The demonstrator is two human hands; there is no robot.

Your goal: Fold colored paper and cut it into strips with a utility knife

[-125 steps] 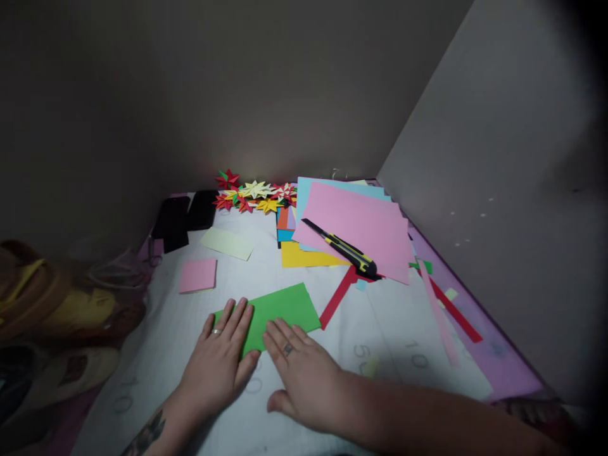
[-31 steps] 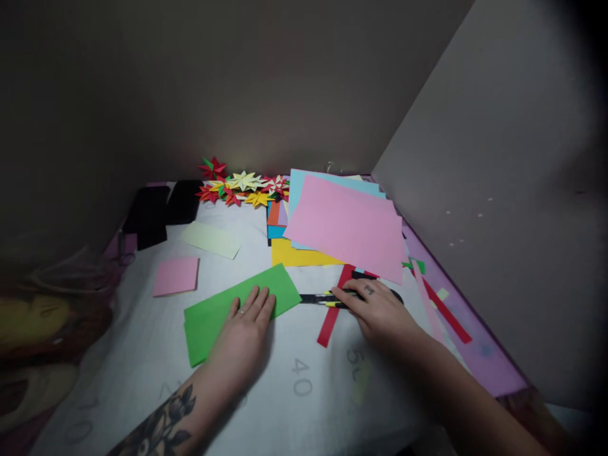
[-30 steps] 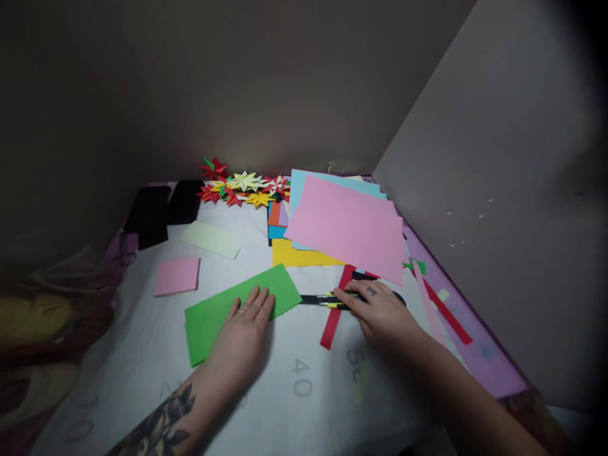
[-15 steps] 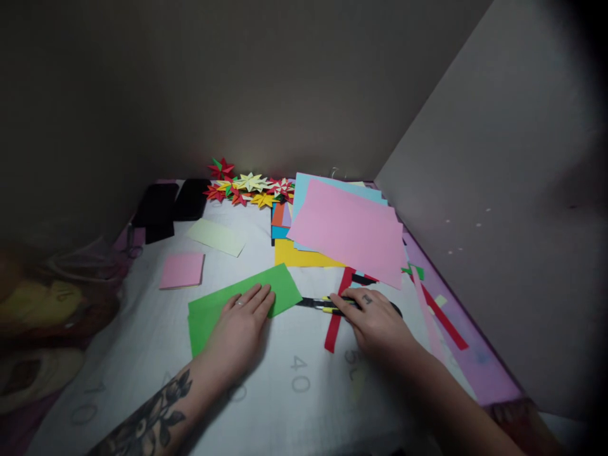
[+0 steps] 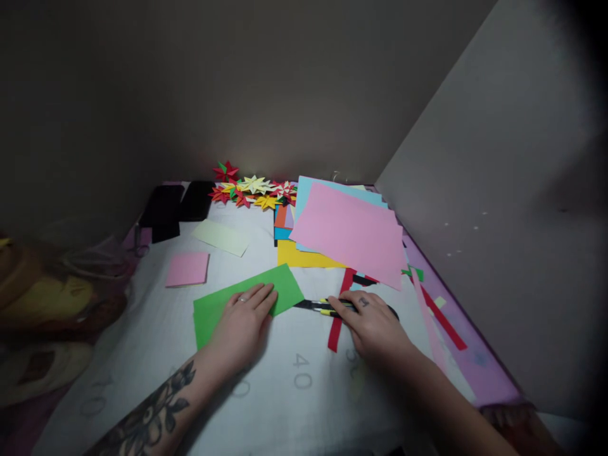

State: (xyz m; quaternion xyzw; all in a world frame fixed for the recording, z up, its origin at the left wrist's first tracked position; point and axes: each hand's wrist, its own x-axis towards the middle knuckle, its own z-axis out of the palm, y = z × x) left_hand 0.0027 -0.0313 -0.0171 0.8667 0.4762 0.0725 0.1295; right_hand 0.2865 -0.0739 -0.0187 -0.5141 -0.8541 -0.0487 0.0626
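Folded green paper (image 5: 213, 310) lies on the white sheet, and my left hand (image 5: 247, 320) rests on its right part, fingers laid over it. To the right, my right hand (image 5: 368, 316) is closed on black scissors with yellow accents (image 5: 327, 306). Their blades point left, and the tips meet the right corner of the green paper. A red strip (image 5: 335, 335) passes beneath the scissors. The handles are partly hidden by my fingers.
Pink sheets (image 5: 351, 231) overlap blue and yellow ones at the back right. Folded paper stars (image 5: 254, 185) stand along the back wall. A pink square (image 5: 187, 269), a pale green piece (image 5: 221, 237) and dark flat objects (image 5: 197, 201) are at the left. Red scraps (image 5: 444, 316) lie right.
The view has shifted slightly, so most things appear a little further right. The scissors sit slightly further left against the green paper; both hands keep nearly the same pose.
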